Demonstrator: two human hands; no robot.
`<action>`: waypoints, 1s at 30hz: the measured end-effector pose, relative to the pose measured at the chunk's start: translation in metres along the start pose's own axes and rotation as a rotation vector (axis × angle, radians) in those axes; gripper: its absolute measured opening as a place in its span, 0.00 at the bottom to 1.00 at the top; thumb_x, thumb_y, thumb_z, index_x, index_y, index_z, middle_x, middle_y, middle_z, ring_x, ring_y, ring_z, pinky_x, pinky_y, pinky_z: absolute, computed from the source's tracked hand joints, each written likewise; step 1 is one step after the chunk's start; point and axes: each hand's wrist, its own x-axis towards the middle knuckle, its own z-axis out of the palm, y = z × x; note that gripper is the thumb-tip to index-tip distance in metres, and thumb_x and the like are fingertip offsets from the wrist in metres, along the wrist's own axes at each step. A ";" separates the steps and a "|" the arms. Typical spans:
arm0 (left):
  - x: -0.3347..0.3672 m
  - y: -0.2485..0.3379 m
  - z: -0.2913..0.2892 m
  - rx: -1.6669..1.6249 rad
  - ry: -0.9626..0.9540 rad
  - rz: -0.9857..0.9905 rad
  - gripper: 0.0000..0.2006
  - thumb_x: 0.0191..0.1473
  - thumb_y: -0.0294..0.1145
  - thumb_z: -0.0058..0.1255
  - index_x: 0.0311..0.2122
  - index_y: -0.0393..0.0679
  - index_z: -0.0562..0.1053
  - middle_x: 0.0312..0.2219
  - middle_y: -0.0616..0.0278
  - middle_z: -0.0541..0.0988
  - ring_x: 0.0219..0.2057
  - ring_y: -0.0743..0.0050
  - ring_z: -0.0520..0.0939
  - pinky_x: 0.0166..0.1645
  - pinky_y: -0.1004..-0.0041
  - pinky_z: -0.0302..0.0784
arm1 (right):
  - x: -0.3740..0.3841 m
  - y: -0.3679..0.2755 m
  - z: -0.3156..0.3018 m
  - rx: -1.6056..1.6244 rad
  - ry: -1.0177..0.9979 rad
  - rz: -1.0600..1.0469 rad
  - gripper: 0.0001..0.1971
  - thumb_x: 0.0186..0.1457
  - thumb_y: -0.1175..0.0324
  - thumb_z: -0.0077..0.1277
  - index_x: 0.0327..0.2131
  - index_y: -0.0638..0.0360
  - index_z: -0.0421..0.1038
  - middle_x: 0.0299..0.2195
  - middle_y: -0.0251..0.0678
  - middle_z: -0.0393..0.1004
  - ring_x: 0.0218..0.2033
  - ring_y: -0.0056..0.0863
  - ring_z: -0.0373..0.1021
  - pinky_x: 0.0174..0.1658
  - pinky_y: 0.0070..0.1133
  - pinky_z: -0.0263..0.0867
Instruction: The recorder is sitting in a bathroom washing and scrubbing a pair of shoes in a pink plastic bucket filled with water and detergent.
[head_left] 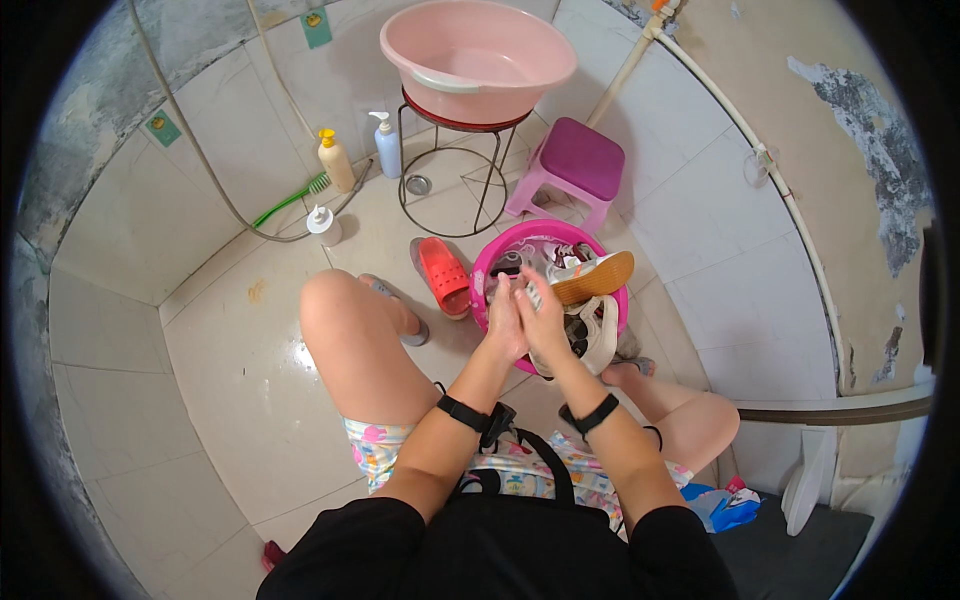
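Observation:
Palms facing and touching, my left hand (508,322) and my right hand (544,322) meet over a bright pink basin (487,247). Their fingers are stretched out, and neither hand grips anything I can make out. A small white patch shows by the right fingers; I cannot tell what it is. In the basin lie several shoes. One pale sneaker with a tan sole (600,280) rests tilted on the right side, just beside my right hand. Below it is an off-white shoe (602,340). A dark red and white shoe (566,255) sits at the back, partly covered.
A red slipper (444,275) lies left of the basin. Behind stands a metal rack (500,190) bearing a large pale pink tub (480,92). A purple-topped stool (582,160) is at back right. Pump bottles (335,162) and a green brush (285,205) are along the left wall.

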 end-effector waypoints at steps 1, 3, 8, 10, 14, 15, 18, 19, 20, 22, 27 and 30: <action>-0.008 0.001 0.014 -0.075 -0.025 -0.049 0.30 0.57 0.58 0.27 0.55 0.45 0.58 0.51 0.58 0.65 0.52 0.63 0.66 0.55 0.66 0.61 | 0.009 0.006 -0.002 0.135 0.053 0.187 0.17 0.52 0.73 0.44 0.47 0.64 0.64 0.48 0.45 0.66 0.51 0.35 0.61 0.55 0.27 0.53; -0.008 -0.001 0.020 -0.191 -0.063 -0.084 0.32 0.55 0.62 0.25 0.55 0.46 0.58 0.48 0.59 0.66 0.50 0.63 0.67 0.53 0.66 0.63 | 0.007 0.012 -0.006 0.221 0.154 0.256 0.18 0.47 0.73 0.51 0.44 0.64 0.65 0.40 0.40 0.71 0.42 0.29 0.67 0.48 0.23 0.60; -0.017 0.013 0.026 -0.164 0.051 -0.027 0.32 0.56 0.61 0.26 0.56 0.47 0.57 0.48 0.60 0.66 0.50 0.66 0.68 0.53 0.66 0.63 | 0.002 -0.013 0.004 0.183 0.191 0.114 0.14 0.47 0.72 0.53 0.39 0.65 0.68 0.36 0.40 0.73 0.39 0.28 0.69 0.45 0.22 0.62; -0.009 0.008 0.019 -0.103 0.088 0.054 0.32 0.56 0.61 0.28 0.56 0.47 0.58 0.48 0.60 0.66 0.49 0.65 0.68 0.52 0.65 0.65 | 0.007 -0.006 0.005 0.108 0.195 0.171 0.10 0.49 0.68 0.53 0.32 0.66 0.70 0.28 0.39 0.74 0.31 0.27 0.70 0.38 0.21 0.65; -0.015 0.007 0.023 -0.107 0.037 -0.001 0.31 0.56 0.60 0.28 0.56 0.46 0.57 0.49 0.60 0.65 0.51 0.65 0.67 0.54 0.65 0.63 | 0.014 0.000 0.002 0.090 0.204 0.222 0.12 0.52 0.65 0.51 0.25 0.67 0.70 0.21 0.37 0.72 0.23 0.25 0.68 0.29 0.21 0.64; -0.015 0.006 0.023 -0.127 0.036 -0.037 0.30 0.57 0.58 0.28 0.57 0.46 0.57 0.49 0.61 0.65 0.51 0.65 0.67 0.54 0.65 0.62 | 0.016 0.000 0.001 0.064 0.201 0.235 0.13 0.53 0.64 0.49 0.24 0.66 0.70 0.19 0.36 0.72 0.21 0.24 0.67 0.27 0.21 0.63; -0.018 0.008 0.031 -0.136 0.016 -0.019 0.28 0.58 0.56 0.28 0.55 0.46 0.59 0.47 0.60 0.68 0.48 0.64 0.69 0.53 0.64 0.64 | 0.024 0.011 0.000 0.213 0.204 0.363 0.15 0.56 0.62 0.45 0.22 0.65 0.69 0.18 0.34 0.71 0.19 0.23 0.65 0.25 0.20 0.62; -0.019 0.008 0.033 -0.122 -0.003 0.030 0.26 0.59 0.54 0.28 0.54 0.46 0.61 0.44 0.60 0.70 0.45 0.63 0.71 0.51 0.63 0.65 | 0.025 0.012 0.001 0.388 0.210 0.481 0.16 0.56 0.62 0.44 0.22 0.64 0.68 0.19 0.33 0.71 0.20 0.23 0.64 0.26 0.20 0.61; -0.017 0.007 0.031 -0.124 -0.004 0.031 0.26 0.59 0.54 0.28 0.54 0.46 0.61 0.44 0.60 0.70 0.45 0.63 0.71 0.51 0.63 0.65 | 0.024 0.013 0.002 0.386 0.209 0.480 0.16 0.56 0.62 0.44 0.22 0.64 0.68 0.19 0.33 0.71 0.20 0.23 0.64 0.26 0.20 0.61; -0.012 0.005 0.028 -0.124 -0.009 0.032 0.26 0.59 0.52 0.29 0.58 0.49 0.56 0.52 0.62 0.64 0.51 0.67 0.67 0.57 0.65 0.59 | 0.018 0.012 0.008 0.340 0.191 0.425 0.14 0.58 0.62 0.41 0.28 0.63 0.69 0.24 0.34 0.72 0.25 0.23 0.66 0.32 0.21 0.63; 0.007 0.010 -0.020 -0.004 -0.069 0.066 0.22 0.59 0.45 0.36 0.56 0.47 0.60 0.49 0.63 0.68 0.50 0.71 0.68 0.53 0.71 0.63 | 0.002 -0.001 0.026 -0.018 0.029 0.065 0.20 0.57 0.62 0.38 0.52 0.56 0.61 0.57 0.51 0.51 0.59 0.46 0.48 0.59 0.30 0.43; -0.005 -0.004 0.014 0.017 -0.168 0.041 0.20 0.60 0.37 0.32 0.57 0.47 0.57 0.52 0.62 0.65 0.52 0.66 0.66 0.55 0.68 0.62 | 0.038 0.054 -0.009 -0.275 0.053 0.142 0.21 0.57 0.68 0.35 0.55 0.56 0.58 0.59 0.57 0.44 0.60 0.50 0.46 0.59 0.33 0.46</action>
